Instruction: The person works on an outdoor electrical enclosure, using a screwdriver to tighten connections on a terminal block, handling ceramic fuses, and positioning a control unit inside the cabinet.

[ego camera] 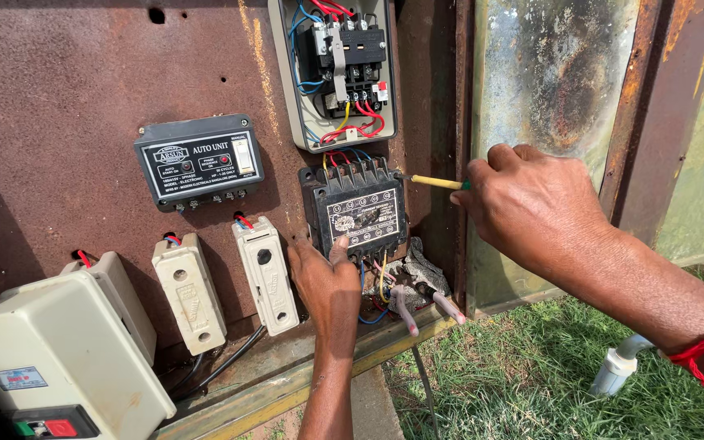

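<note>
Head view: right hand [531,204] clenched on screwdriver [437,182], tip at contactor [362,213] upper right corner. Left hand [327,281] pressed to contactor's lower left, fingers partly hidden. Two fuse carriers [189,293] just left; one wired open box [337,69] close above. Grass open at right.

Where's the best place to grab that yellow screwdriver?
By its green handle, from the right, as the right hand does now. The yellow screwdriver lies level, tip against the black contactor that the left hand steadies, so only the handle end is free.
</note>
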